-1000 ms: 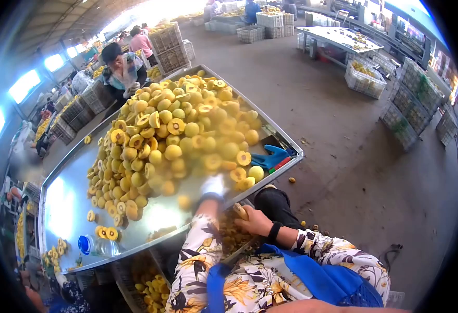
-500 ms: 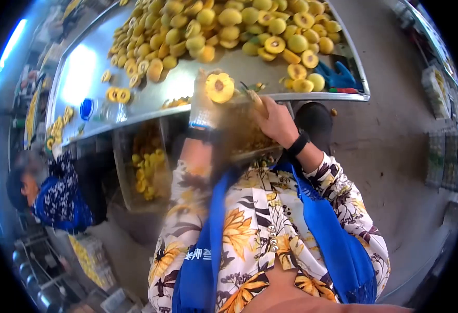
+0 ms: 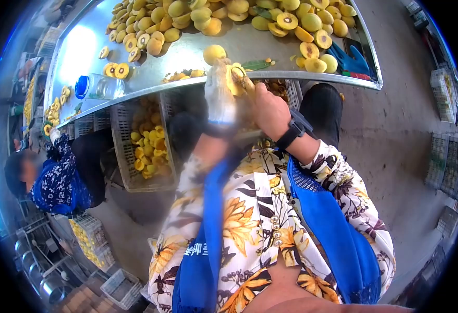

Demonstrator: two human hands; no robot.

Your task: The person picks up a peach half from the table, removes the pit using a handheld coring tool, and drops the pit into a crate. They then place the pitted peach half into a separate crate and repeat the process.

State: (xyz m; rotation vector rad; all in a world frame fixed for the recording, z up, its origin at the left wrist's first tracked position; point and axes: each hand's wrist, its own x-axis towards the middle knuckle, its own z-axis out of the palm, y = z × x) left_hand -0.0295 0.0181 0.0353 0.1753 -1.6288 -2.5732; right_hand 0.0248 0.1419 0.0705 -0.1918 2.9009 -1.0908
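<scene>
My left hand [image 3: 220, 96], in a white glove, is closed on a halved yellow peach [image 3: 233, 74] at the front edge of the metal table. Closed around the handle of a pitting tool [image 3: 247, 84], my right hand [image 3: 271, 110] brings its tip to the cut face of that half. The tool's tip is partly hidden by the fruit. Just beyond my gloved fingers shows another round peach [image 3: 214, 54]. A green leaf [image 3: 255, 65] lies on the metal close by.
A heap of peaches [image 3: 203, 18], many halved, covers the back of the table [image 3: 150, 62]. Blue gloves [image 3: 351, 60] lie at its right corner, a blue-capped plastic jar [image 3: 104, 87] at left. A crate [image 3: 127, 180] of peach pieces stands below. Another person [image 3: 64, 182] sits at left.
The peach half has turned from facing up to facing the tool, and my right hand has moved left, bringing the tool against it. The view has shifted slightly.
</scene>
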